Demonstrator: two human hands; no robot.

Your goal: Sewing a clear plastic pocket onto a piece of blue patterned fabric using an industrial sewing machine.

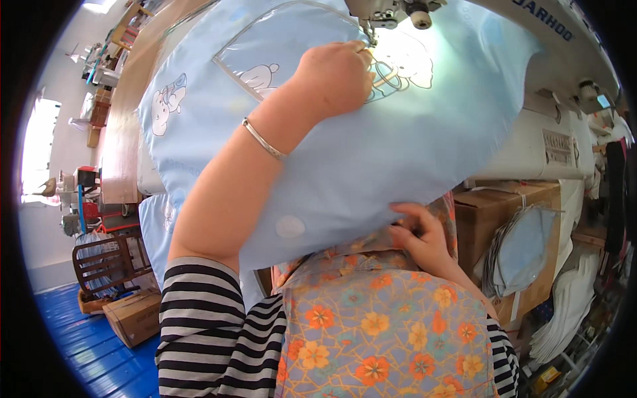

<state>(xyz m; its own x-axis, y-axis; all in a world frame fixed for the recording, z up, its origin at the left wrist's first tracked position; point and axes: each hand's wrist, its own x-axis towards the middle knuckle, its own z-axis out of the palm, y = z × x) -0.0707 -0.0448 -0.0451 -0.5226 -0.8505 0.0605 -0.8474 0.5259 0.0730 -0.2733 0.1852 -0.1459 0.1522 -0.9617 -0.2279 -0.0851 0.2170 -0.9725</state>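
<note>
A large light-blue printed fabric with white cartoon animals spreads over the sewing machine's bed and hangs down toward my lap. Set into it is a clear plastic window with a pale edging. My left hand, a silver bangle at its wrist, has its fingers curled together on the fabric beside the window's right edge, just below the presser foot. Its thumb is hidden. My right hand is at the fabric's near edge, thumb and forefinger apart, fingertips against or close to the cloth.
The sewing machine head reaches over from the right, its lamp lighting the needle area. A cardboard box stands at the right beside a bundle of blue pieces with clear plastic. A wooden chair and another carton are at the left.
</note>
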